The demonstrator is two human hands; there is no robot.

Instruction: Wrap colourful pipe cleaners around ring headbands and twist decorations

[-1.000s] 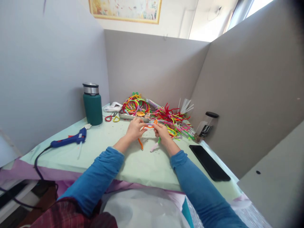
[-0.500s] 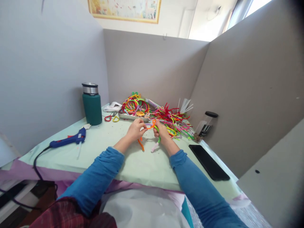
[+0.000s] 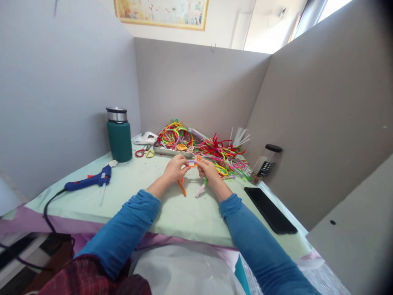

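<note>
Over the middle of the table, my left hand (image 3: 176, 168) pinches an orange pipe cleaner (image 3: 182, 188), whose end hangs below the fingers. My right hand (image 3: 209, 171) closes on the same piece, with a small orange loop (image 3: 198, 157) standing up above its fingertips. A purple strand (image 3: 192, 161) also spans the gap between the hands. From under my right hand hangs a green stem with a pale pink end (image 3: 200, 190). How the strands join inside the fingers is hidden.
Behind the hands lie a metal tray (image 3: 172, 153) of coloured pipe cleaners and a loose pile (image 3: 221, 147). Scissors (image 3: 145, 153), a green flask (image 3: 119, 137) and a blue glue gun (image 3: 92, 180) are left. A black phone (image 3: 270, 209) and a clear jar (image 3: 266, 162) are right.
My right fingers have shifted slightly left and lower on the orange pipe cleaner. The loop now stands freer above the fingertips, and more of the purple strand shows. My left hand has hardly moved.
</note>
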